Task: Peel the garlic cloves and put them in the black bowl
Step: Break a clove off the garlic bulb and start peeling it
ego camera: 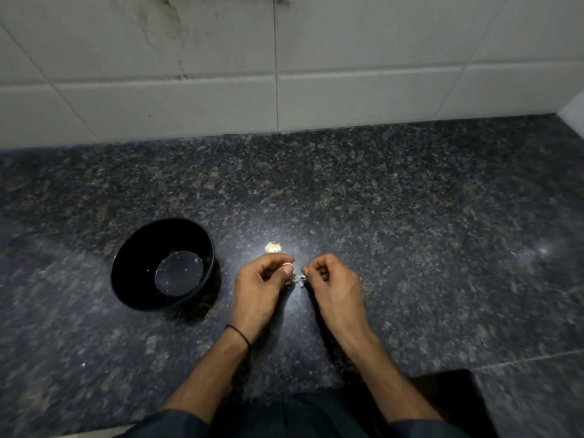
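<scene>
1. Left hand (262,281), just right of the black bowl (132,273): fingers curled, pinching a garlic clove (287,264).
2. Right hand (331,279), farther right: fingertips pinched together, contents unclear.
3. Garlic bulb (273,248) right of bowl, on counter (410,232).

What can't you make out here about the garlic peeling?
Head view:
Clove: mostly hidden by fingers of left hand; peel state unclear.
Right hand: whether its fingertips pinch skin, too small.
Bulb: glare-washed, lower part behind left hand.
Bowl: specks inside too small to identify.
</scene>
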